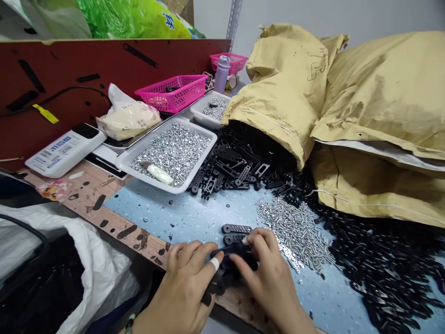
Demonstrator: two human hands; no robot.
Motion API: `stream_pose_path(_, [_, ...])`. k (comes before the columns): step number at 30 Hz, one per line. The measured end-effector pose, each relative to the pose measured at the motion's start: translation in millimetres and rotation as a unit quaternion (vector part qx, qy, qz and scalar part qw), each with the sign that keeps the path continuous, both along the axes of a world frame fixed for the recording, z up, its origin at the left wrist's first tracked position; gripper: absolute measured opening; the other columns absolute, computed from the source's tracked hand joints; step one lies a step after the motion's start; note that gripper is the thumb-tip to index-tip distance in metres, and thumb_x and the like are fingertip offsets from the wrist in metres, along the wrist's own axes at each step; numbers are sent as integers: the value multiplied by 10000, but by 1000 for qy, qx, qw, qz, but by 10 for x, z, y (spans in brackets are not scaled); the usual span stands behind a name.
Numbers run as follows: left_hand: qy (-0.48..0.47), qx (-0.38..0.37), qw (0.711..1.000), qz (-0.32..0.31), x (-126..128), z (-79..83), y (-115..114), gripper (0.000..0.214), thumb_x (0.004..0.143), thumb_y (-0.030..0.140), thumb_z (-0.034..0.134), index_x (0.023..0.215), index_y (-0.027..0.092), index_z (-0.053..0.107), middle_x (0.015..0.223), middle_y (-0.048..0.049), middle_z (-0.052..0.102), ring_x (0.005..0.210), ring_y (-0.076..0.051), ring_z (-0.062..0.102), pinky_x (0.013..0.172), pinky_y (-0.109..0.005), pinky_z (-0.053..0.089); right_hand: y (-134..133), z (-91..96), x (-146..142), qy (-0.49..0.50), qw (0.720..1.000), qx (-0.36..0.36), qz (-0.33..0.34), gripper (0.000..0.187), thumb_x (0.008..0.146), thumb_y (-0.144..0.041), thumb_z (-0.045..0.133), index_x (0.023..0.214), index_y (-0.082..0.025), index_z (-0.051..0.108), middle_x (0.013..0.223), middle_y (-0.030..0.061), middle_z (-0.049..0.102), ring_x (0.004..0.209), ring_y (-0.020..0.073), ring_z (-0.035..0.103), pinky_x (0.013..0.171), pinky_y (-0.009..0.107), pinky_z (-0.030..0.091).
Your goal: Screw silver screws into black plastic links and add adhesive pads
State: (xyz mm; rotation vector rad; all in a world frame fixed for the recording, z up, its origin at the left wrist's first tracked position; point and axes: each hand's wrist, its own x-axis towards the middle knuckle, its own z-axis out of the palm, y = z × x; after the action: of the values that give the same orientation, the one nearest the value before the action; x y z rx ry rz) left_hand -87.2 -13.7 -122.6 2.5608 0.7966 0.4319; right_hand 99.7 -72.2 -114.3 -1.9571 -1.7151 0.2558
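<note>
My left hand, with a white band on one finger, is closed around black plastic pieces at the table's front edge. My right hand has its thumb and fingers curled on the same group from the right. Fingers cover much of these pieces, so their exact shape is unclear. Just beyond my fingertips, a black plastic bar with a lattice of holes lies flat, and a second similar bar is beside it, nearer to me. Close to my right hand is a spread of small silver metal pins.
A white tray holds silver nuts and a wrapped object. Paper sacks spill black parts at the back and more black pieces at right. A white scale, pink basket and purple bottle stand left and behind.
</note>
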Motion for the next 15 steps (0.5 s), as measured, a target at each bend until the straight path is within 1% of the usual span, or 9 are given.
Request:
stream_pose_path(2, [-16, -36, 999, -17, 11, 48, 15, 495, 756, 93, 504, 1227, 233, 561, 1294, -59, 528, 1135, -281, 455, 949, -449, 372, -39, 105, -39, 51, 993, 32, 104, 173, 879, -229, 542, 1050, -205, 553, 1099, 102, 509, 808, 175, 579, 662, 287, 519])
stream_pose_path(4, [-46, -78, 996, -20, 23, 78, 19, 439, 821, 93, 444, 1216, 243, 562, 1314, -50, 512, 1158, -257, 455, 948, -406, 419, -66, 179, -60, 88, 979, 52, 174, 126, 885, -151, 508, 960, -216, 587, 1047, 78, 533, 823, 166, 576, 681, 275, 512])
stream_pose_path(5, [-65, -94, 993, -10, 26, 87, 20, 444, 857, 97, 400, 1253, 249, 531, 1331, -47, 499, 1174, -242, 452, 945, -381, 434, -71, 196, -51, 110, 977, 62, 172, 116, 882, -134, 506, 881, -212, 591, 983, 63, 542, 803, 160, 573, 669, 268, 505])
stream_pose_path(6, [-82, -104, 991, 12, 29, 92, 23, 462, 890, 102, 353, 1306, 257, 481, 1351, -44, 483, 1194, -228, 446, 941, -360, 443, -70, 198, -26, 138, 978, 68, 142, 121, 878, -133, 511, 816, -208, 583, 931, 52, 539, 783, 157, 568, 653, 262, 497])
stream_pose_path(8, [-99, -97, 989, 56, 38, 90, 40, 494, 924, 116, 305, 1390, 265, 380, 1382, -41, 457, 1228, -222, 424, 948, -354, 433, -45, 154, 60, 209, 975, 68, 26, 139, 872, -191, 543, 737, -201, 572, 895, 47, 518, 738, 153, 551, 581, 246, 475])
stream_pose_path(10, [-83, -46, 994, 57, 62, 71, 66, 500, 917, 139, 364, 1400, 269, 376, 1378, -37, 473, 1230, -249, 420, 955, -391, 397, 10, 65, 155, 275, 955, 57, -90, 211, 855, -281, 581, 664, -193, 564, 888, 55, 502, 723, 162, 536, 505, 237, 431])
stream_pose_path(11, [-63, -13, 997, 42, 82, 56, 80, 504, 899, 148, 416, 1389, 265, 401, 1363, -35, 495, 1217, -264, 427, 952, -409, 374, 45, 12, 191, 302, 944, 49, -125, 253, 840, -320, 595, 627, -188, 558, 885, 60, 499, 725, 169, 532, 488, 237, 414])
stream_pose_path(13, [-24, 44, 999, 3, 128, 14, 98, 504, 858, 153, 488, 1353, 235, 455, 1327, -35, 539, 1182, -277, 450, 939, -425, 330, 113, -94, 229, 331, 931, 37, -151, 302, 807, -362, 613, 572, -183, 551, 869, 65, 505, 740, 183, 531, 518, 253, 417])
stream_pose_path(15, [5, 72, 997, -17, 169, -30, 103, 481, 836, 141, 498, 1313, 204, 496, 1315, -33, 555, 1166, -272, 459, 945, -429, 281, 163, -176, 231, 330, 930, 33, -158, 309, 791, -362, 614, 548, -183, 548, 850, 62, 517, 749, 187, 531, 588, 279, 432])
